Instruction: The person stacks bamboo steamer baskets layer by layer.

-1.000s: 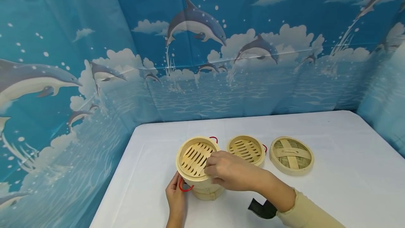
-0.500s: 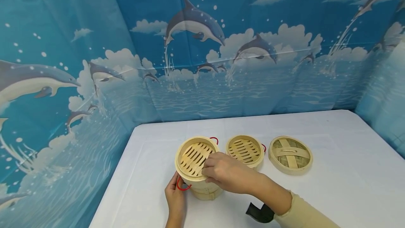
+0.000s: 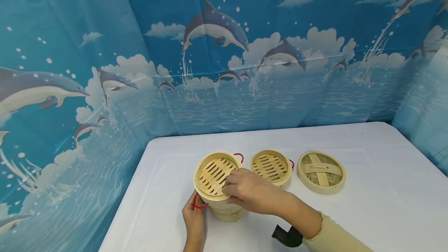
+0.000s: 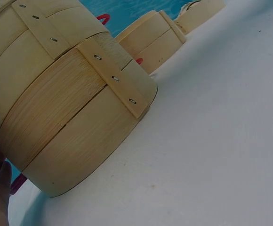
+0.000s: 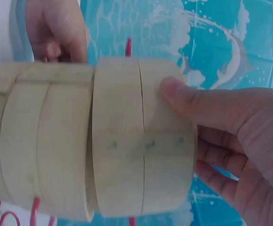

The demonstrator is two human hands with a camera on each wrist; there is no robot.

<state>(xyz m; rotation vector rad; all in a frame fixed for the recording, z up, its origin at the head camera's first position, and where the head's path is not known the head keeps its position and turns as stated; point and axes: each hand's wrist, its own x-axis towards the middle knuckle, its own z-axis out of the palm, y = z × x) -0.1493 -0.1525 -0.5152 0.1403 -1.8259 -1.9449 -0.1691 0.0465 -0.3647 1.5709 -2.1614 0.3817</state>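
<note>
The right hand (image 3: 245,190) grips the rim of the top steamer tier (image 3: 215,176), thumb on the near wall and fingers (image 5: 212,141) curled over the edge; the right wrist view confirms a firm clasp on that tier. The left hand (image 3: 194,219) steadies the stack from the near-left side, its fingers pinching the red wire handle (image 3: 197,203) at the base of the lower steamer tier (image 4: 80,136), which sits on the white table (image 3: 367,205). Compared with the frames half a second and one second back, the top tier is tipped slightly further toward the person and its rim has shifted a little to the left, while the red handle has moved with the left hand; the right forearm has drawn in by a small amount. Judged from this, the top tier is being worked loose from the tier beneath and is not yet lifted clear: in the right wrist view the two walls remain seated together along a seam. A separate steamer basket (image 3: 271,166) stands just to the right of the stack, apart from it, and the woven lid (image 3: 321,171) lies flat further right; neither has moved between frames. The dolphin backdrop (image 3: 217,49) hangs behind the table.
</note>
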